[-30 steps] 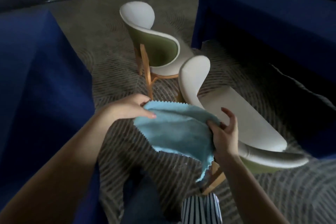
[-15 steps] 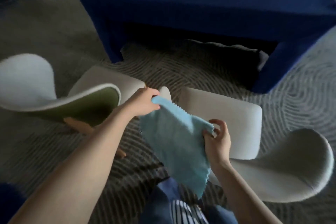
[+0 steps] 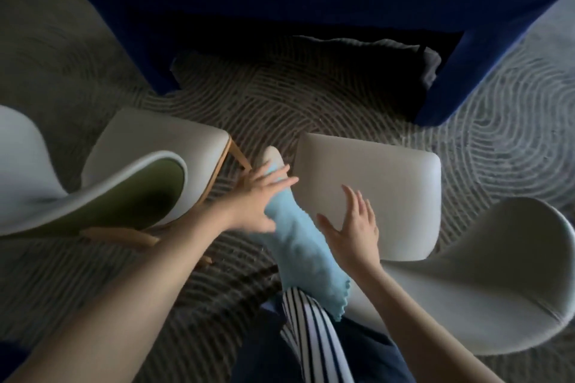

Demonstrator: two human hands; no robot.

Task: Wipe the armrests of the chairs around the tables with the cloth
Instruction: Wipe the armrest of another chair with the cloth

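Hands both spread flat: we are pressing left hand point(image 3: 261, 200) onto cloth point(image 3: 298, 246), which is lying along armrest point(image 3: 271, 155) of right chair point(image 3: 466, 274). Right hand point(image 3: 353, 227) beside cloth, gripping nothing. We are judging wiping barely begun; left chair point(image 3: 133, 140) seemingly remaining.

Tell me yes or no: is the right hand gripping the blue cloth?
No: the right hand is open, fingers spread, beside the cloth, which the left hand presses.

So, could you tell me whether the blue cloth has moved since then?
Yes. The cloth, held up in the air before, now lies draped along the armrest left of the grey seat, under the left hand.
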